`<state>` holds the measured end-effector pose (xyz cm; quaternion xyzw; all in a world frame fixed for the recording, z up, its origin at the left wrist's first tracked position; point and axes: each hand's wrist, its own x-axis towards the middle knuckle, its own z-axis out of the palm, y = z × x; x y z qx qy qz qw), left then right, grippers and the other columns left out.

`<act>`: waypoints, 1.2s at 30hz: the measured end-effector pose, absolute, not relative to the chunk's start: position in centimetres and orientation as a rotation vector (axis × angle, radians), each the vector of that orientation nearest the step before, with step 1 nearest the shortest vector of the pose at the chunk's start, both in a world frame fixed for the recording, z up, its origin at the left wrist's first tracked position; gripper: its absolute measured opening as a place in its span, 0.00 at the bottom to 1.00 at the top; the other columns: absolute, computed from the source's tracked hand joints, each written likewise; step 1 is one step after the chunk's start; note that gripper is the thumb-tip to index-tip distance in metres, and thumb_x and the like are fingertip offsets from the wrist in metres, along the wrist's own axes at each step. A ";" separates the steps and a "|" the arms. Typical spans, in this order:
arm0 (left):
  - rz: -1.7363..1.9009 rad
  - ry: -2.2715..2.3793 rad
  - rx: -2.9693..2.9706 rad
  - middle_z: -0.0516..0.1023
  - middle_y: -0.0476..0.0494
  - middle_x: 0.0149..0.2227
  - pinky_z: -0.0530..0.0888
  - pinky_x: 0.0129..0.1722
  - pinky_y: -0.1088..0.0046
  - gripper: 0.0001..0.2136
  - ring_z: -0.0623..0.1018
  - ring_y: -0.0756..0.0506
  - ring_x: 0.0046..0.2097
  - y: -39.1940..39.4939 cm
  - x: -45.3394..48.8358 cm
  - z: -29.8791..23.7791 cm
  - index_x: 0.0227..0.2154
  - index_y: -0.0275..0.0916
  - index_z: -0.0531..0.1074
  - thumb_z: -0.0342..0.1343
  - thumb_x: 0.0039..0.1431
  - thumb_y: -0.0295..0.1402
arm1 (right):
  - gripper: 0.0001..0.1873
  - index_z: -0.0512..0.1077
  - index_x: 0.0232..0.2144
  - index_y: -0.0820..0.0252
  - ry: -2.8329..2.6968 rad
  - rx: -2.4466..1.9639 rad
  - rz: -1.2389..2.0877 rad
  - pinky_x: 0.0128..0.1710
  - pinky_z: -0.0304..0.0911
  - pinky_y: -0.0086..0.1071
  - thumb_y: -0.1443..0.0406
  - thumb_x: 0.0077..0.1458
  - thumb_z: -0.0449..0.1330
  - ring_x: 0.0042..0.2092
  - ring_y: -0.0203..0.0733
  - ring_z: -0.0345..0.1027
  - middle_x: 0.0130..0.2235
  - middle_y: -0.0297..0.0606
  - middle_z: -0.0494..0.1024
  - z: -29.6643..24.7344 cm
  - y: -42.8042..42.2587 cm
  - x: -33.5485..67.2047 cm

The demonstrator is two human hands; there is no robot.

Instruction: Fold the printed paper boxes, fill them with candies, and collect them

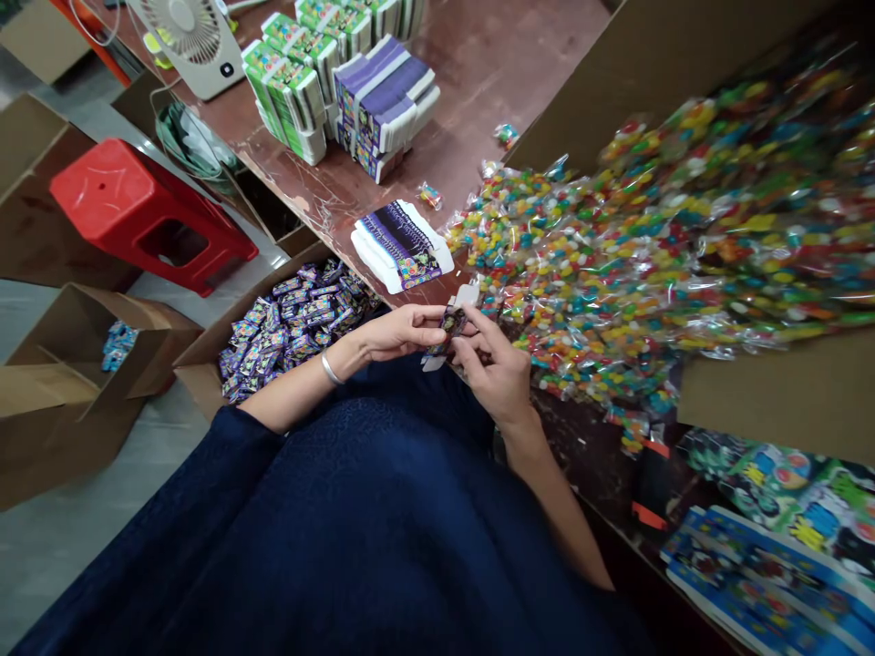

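Between my two hands is a small purple candy box point(447, 330), with white end flaps sticking out at both ends. My left hand point(403, 333), with a silver bangle at its wrist, grips the box from its left side. The fingers of my right hand point(496, 369) press on its right side. Just beyond my hands, a loose stack of flat purple cartons point(403, 244) lies on the table. To the right, a large heap of clear packets of colourful candy point(588, 264) spills out of a cardboard box.
Left of my arm, a carton point(198, 374) holds many filled purple boxes point(293, 319). Banded purple point(383, 100) and green point(287, 100) carton bundles stand farther back beside a fan point(188, 41). A red stool point(150, 210) stands on the floor. Printed sheets point(772, 574) lie lower right.
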<state>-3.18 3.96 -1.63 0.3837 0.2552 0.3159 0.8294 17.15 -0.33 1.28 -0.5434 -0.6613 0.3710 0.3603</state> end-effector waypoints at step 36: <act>0.992 0.879 1.183 0.74 0.44 0.45 0.79 0.42 0.69 0.21 0.77 0.49 0.40 2.7 -1.6 -2.6 0.47 0.42 0.67 0.69 0.57 0.42 | 0.12 0.69 0.40 0.52 -1.258 -1.223 0.892 0.51 0.75 0.41 0.54 0.62 0.65 0.47 0.45 0.78 0.46 0.40 0.78 -2.7 1.7 15.6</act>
